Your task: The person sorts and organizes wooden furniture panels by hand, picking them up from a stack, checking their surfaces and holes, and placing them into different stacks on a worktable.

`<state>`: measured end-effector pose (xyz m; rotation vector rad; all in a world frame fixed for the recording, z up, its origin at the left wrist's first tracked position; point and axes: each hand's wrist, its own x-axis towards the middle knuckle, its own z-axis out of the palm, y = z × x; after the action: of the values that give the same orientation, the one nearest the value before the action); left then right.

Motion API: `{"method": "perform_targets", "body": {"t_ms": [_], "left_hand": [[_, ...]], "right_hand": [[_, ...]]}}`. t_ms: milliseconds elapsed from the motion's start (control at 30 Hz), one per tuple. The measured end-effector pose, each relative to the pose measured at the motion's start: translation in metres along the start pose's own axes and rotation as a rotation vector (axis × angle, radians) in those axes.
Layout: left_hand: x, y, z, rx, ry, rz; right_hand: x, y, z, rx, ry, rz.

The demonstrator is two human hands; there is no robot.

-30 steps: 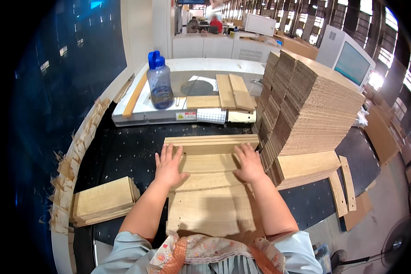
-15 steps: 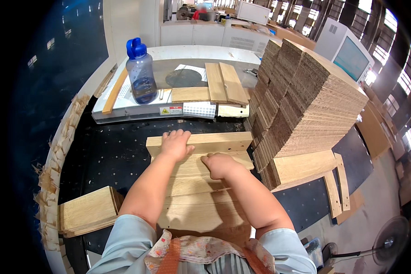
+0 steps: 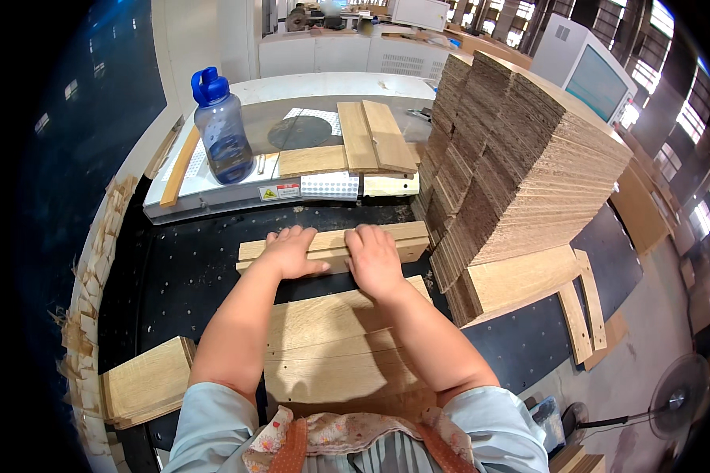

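Two wood-grain boards (image 3: 406,251) stand on their long edges, face to face, across the black perforated tabletop. My left hand (image 3: 290,252) is over their left half, fingers on the top edges and thumb stretched along the near face. Right of it, my right hand (image 3: 373,258) grips the same pair, with its fingers over the top. The undersides of both hands are hidden. Between my forearms, several similar boards (image 3: 323,319) lie flat in a row, parted from the standing pair by a strip of black surface.
A tall stack of boards (image 3: 521,158) rises at the right. Smaller boards (image 3: 146,382) are piled at the left. Beyond my hands, a blue-capped water bottle (image 3: 227,138) and loose boards (image 3: 371,142) rest on a white machine ledge. A fan (image 3: 674,398) stands lower right.
A second board, flat before, now stands against the upright one. My right hand has moved forward from the flat boards onto the top edges. A dark gap has opened before the flat row.
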<state>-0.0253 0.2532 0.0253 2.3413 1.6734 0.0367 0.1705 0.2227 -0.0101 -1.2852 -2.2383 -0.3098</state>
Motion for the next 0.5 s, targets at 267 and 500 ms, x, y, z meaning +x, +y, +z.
{"method": "perform_targets", "body": {"t_ms": [267, 500], "left_hand": [[0.003, -0.005, 0.005, 0.068, -0.026, 0.032], [-0.009, 0.008, -0.006, 0.108, 0.006, 0.005]], "right_hand": [[-0.016, 0.001, 0.007, 0.076, 0.003, 0.181], [-0.079, -0.012, -0.038, 0.226, -0.08, 0.254]]}}
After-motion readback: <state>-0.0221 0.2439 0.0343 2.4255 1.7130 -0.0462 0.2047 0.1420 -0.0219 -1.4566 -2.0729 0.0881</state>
